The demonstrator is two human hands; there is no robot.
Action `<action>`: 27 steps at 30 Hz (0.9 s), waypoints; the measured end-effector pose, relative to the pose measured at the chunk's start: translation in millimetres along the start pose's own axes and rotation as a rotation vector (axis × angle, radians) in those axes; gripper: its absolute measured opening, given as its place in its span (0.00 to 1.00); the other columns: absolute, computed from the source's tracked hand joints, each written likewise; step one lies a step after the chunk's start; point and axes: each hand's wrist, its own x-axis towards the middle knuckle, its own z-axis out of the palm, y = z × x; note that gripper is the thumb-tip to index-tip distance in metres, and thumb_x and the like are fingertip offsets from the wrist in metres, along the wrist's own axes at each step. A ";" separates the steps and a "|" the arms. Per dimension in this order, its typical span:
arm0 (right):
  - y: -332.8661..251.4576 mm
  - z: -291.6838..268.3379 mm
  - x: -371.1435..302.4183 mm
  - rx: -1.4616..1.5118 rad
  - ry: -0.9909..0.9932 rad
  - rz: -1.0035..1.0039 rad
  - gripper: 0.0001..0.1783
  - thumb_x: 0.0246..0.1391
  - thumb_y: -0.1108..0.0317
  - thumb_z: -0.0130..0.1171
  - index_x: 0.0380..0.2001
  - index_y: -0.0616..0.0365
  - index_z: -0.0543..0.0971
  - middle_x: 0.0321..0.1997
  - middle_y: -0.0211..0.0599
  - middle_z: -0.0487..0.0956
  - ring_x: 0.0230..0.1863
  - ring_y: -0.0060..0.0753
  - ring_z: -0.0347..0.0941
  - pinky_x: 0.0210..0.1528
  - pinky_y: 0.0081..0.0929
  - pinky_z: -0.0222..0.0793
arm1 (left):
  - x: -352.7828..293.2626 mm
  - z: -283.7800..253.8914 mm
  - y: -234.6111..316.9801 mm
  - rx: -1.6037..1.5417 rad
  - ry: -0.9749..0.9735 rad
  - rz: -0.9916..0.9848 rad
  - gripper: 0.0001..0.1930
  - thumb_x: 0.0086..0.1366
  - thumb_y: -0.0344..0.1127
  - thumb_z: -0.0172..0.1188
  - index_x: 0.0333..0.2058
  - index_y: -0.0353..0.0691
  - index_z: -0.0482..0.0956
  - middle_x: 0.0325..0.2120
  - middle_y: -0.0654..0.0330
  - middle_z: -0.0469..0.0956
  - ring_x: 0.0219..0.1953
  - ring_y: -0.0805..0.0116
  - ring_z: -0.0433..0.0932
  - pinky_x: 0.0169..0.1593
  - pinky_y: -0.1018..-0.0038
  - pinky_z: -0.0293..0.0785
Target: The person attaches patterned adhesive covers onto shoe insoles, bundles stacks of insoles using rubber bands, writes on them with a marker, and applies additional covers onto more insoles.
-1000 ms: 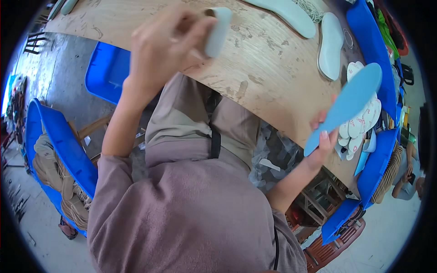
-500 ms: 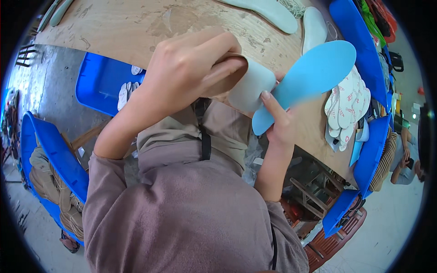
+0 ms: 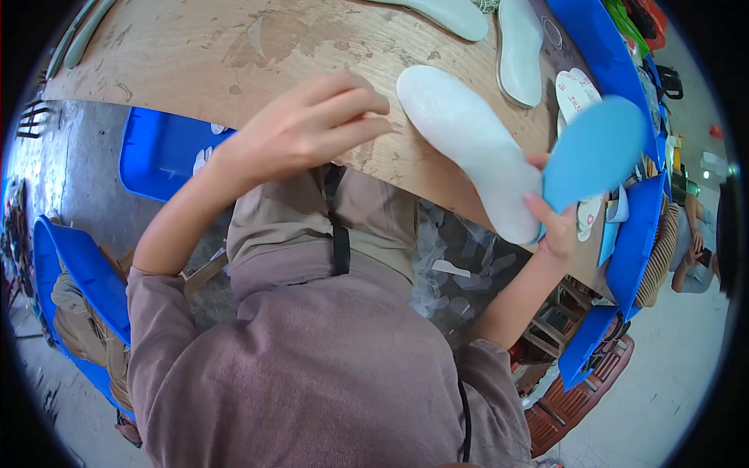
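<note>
A long white insole (image 3: 468, 136) and a light-blue insole (image 3: 597, 152) are held together by my right hand (image 3: 552, 222), near their narrow ends. They fan apart into a V, the white one reaching over the table edge and the blue one pointing up to the right, slightly blurred. My left hand (image 3: 312, 125) hovers over the table's near edge, left of the white insole and apart from it. Its fingers are loosely bent, with a small gap between the tips and nothing visible in them.
More white insoles (image 3: 520, 54) lie at the far side of the wooden table (image 3: 195, 54). Printed white insole pieces (image 3: 576, 90) sit behind the blue insole. Blue bins (image 3: 160, 164) stand below left and along the right. Another person (image 3: 694, 242) is far right.
My left hand has come away from the white insole, which was bent and is now straight. My right hand has moved right with both insoles, and they have spread apart.
</note>
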 end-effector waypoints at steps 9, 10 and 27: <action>-3.9 -21.3 14.8 -0.802 -0.330 0.283 0.30 0.48 0.72 0.60 0.57 0.63 0.66 0.51 0.51 0.74 0.54 0.51 0.70 0.57 0.34 0.63 | 16.7 67.0 10.0 -0.043 -0.195 -0.085 0.24 0.61 0.40 0.60 0.55 0.38 0.71 0.58 0.56 0.70 0.57 0.60 0.69 0.62 0.61 0.65; -2.6 -21.8 14.7 -0.804 -0.330 0.284 0.30 0.48 0.72 0.60 0.57 0.63 0.66 0.51 0.51 0.74 0.54 0.51 0.70 0.57 0.34 0.63 | 16.3 68.0 10.2 -0.045 -0.194 -0.085 0.24 0.61 0.40 0.60 0.55 0.38 0.71 0.58 0.56 0.70 0.57 0.60 0.69 0.62 0.61 0.65; 1.1 85.7 28.3 -0.914 -0.135 -0.165 0.42 0.37 0.68 0.70 0.60 0.54 0.66 0.53 0.45 0.71 0.53 0.49 0.69 0.55 0.40 0.66 | 7.6 2.2 30.0 -0.813 -0.002 -1.199 0.19 0.65 0.30 0.58 0.54 0.32 0.73 0.45 0.56 0.79 0.46 0.71 0.77 0.50 0.75 0.73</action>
